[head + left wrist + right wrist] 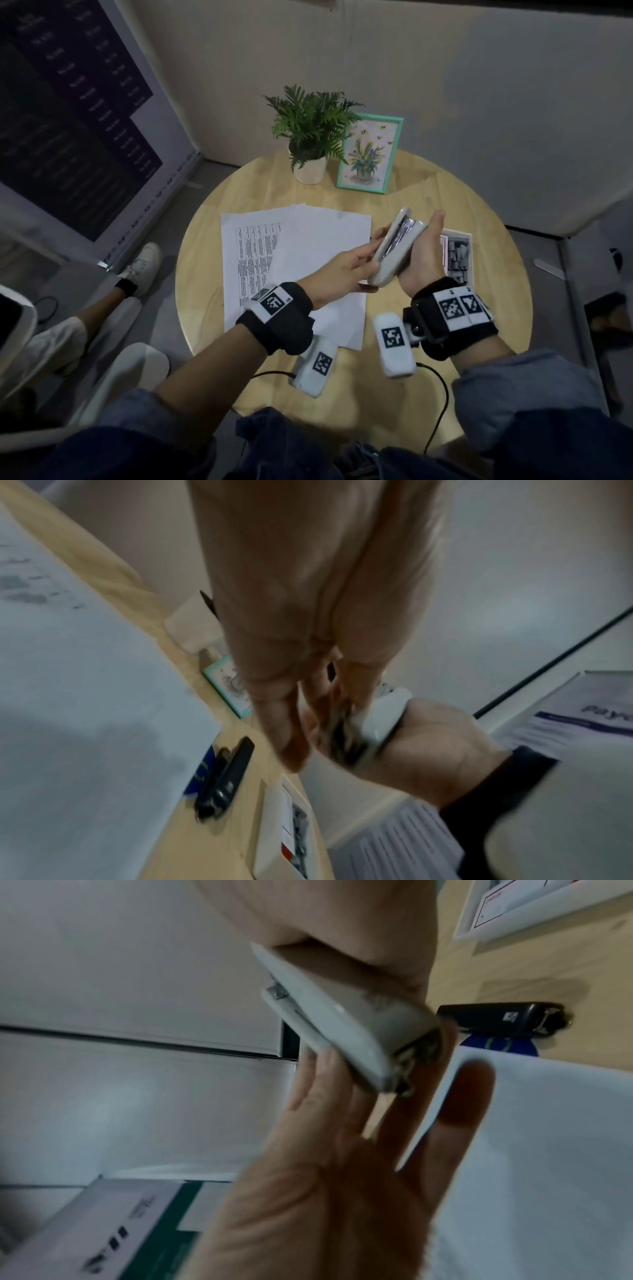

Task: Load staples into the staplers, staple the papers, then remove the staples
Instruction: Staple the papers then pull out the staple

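Note:
I hold a white stapler [394, 246] above the round table, its top lifted a little so the metal magazine shows. My left hand [371, 263] grips it from the left, fingers curled under it and thumb near its hinge end. My right hand [424, 246] lies along its right side with straight fingers, the base against the palm. In the right wrist view the white stapler [335, 1026] sits between both hands. Printed papers [294, 260] lie spread on the table to the left. An open box of staples [457, 257] is partly hidden behind my right hand.
A black stapler [496, 1018] lies on the table beside a blue item [493, 1045], at the papers' edge. A potted plant [311, 137] and a green picture frame [370, 154] stand at the table's [205, 274] far side. A seated person's leg [102, 301] is at the left.

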The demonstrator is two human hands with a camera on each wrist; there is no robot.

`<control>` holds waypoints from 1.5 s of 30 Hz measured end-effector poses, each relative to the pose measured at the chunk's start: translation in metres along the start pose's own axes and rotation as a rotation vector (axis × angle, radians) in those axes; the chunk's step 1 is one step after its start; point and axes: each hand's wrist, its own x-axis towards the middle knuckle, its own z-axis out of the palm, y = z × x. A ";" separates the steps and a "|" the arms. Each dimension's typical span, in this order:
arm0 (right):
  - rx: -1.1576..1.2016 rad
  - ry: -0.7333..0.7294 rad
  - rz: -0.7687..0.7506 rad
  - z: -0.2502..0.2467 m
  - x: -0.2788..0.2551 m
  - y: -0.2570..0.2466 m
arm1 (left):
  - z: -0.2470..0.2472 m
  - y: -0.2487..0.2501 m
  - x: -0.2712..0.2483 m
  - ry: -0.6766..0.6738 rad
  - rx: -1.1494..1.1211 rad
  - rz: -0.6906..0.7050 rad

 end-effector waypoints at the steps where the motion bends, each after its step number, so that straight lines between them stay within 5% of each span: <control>1: -0.045 0.060 0.014 -0.002 0.004 0.003 | -0.003 0.002 0.001 -0.001 0.115 -0.029; 5: -0.194 0.238 -0.036 -0.014 0.012 0.014 | -0.047 -0.018 0.005 0.278 0.495 -0.133; 9: -0.245 0.304 -0.029 -0.027 0.029 0.029 | -0.103 -0.065 0.009 0.638 0.683 -0.393; 15: -0.358 0.341 0.013 -0.031 0.031 0.028 | -0.121 -0.097 0.014 0.706 0.979 -0.674; 21: -0.438 0.251 0.191 -0.041 0.029 0.035 | -0.144 -0.097 0.017 0.636 0.732 -0.729; 24: -0.451 0.217 0.233 -0.046 0.025 0.042 | -0.143 -0.100 0.011 0.640 0.775 -0.639; 31: -0.551 0.130 0.231 -0.052 0.000 0.063 | -0.130 -0.104 -0.005 0.774 0.448 -0.235; 36: -0.551 0.147 0.134 -0.056 -0.011 0.068 | -0.133 -0.078 -0.033 0.654 0.324 0.048; 45: -0.531 -0.139 -0.075 -0.027 -0.028 0.047 | -0.140 -0.015 -0.084 0.598 0.230 0.191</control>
